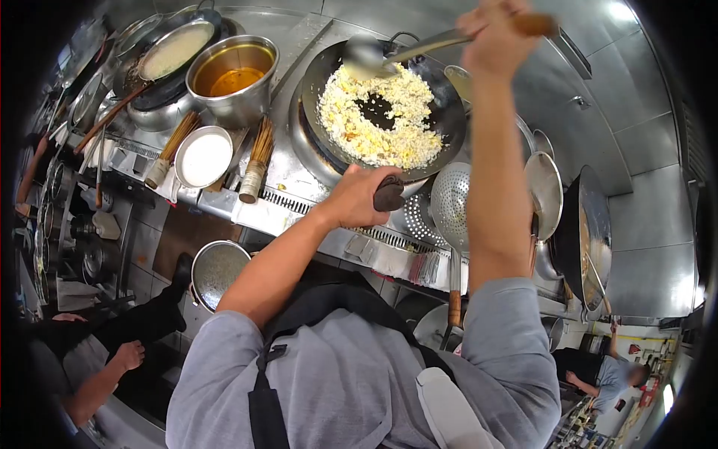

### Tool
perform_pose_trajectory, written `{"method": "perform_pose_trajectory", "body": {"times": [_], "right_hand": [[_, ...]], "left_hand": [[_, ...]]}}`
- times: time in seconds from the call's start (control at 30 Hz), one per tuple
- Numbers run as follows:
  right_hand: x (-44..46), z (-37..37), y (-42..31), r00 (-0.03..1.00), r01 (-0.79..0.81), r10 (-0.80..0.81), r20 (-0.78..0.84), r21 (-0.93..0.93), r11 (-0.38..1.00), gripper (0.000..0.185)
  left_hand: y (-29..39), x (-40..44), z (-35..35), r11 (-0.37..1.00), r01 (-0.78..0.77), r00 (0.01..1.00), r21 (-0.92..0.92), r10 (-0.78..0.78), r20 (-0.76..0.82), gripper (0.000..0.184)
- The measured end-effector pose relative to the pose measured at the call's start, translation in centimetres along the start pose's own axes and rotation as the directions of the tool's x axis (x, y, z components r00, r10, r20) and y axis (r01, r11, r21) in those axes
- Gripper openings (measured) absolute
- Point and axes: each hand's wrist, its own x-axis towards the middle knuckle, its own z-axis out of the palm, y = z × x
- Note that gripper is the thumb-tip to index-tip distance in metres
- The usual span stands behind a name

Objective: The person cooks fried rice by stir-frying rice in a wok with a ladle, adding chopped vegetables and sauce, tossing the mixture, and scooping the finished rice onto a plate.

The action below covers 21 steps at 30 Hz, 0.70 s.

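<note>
A dark wok (318, 75) sits on the stove in front of me, holding a ring of white and yellow rice with what looks like egg (407, 146). The wok's dark, wrapped handle (390, 194) is gripped by my left hand (351, 196) at the near edge. My right hand (497, 45) is raised at the upper right, closed around a long-handled ladle (430, 47) with a wooden end. The ladle's bowl is blurred by motion over the far left part of the rice. Bare dark metal shows in the middle of the ring.
Left of the wok stand a steel pot of orange liquid (233, 45), a bowl of white contents (203, 157) and bamboo brushes (259, 153). A perforated skimmer (452, 198) lies right of the handle. Another wok (594, 224) is farther right. Other people are at left and lower right.
</note>
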Motion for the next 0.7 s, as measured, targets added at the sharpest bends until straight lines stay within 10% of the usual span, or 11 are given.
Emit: {"method": "perform_pose_trajectory", "body": {"times": [0.33,0.43,0.57,0.7], "right_hand": [[-3.2,1.6,-11.7,0.882,-0.432,0.458,0.112,-0.196,0.880,0.016],[-1.6,-1.4,-0.5,0.957,-0.262,0.253,-0.144,-0.043,0.964,0.017],[-3.6,2.9,-6.9,0.995,-0.058,0.061,-0.081,0.038,0.998,0.019],[-3.6,-0.5,1.7,0.975,-0.148,0.127,-0.180,-0.107,0.983,0.019]], "left_hand": [[0.7,0.3,-0.5,0.997,0.074,0.997,-0.012,-0.073,0.033,0.078],[0.6,0.4,-0.6,0.999,0.043,0.999,-0.008,-0.043,0.026,0.080],[0.7,0.4,-0.4,0.997,0.075,0.997,-0.003,-0.075,0.014,0.081],[0.1,0.5,-0.6,0.998,0.054,0.998,-0.022,-0.053,0.044,0.082]]}}
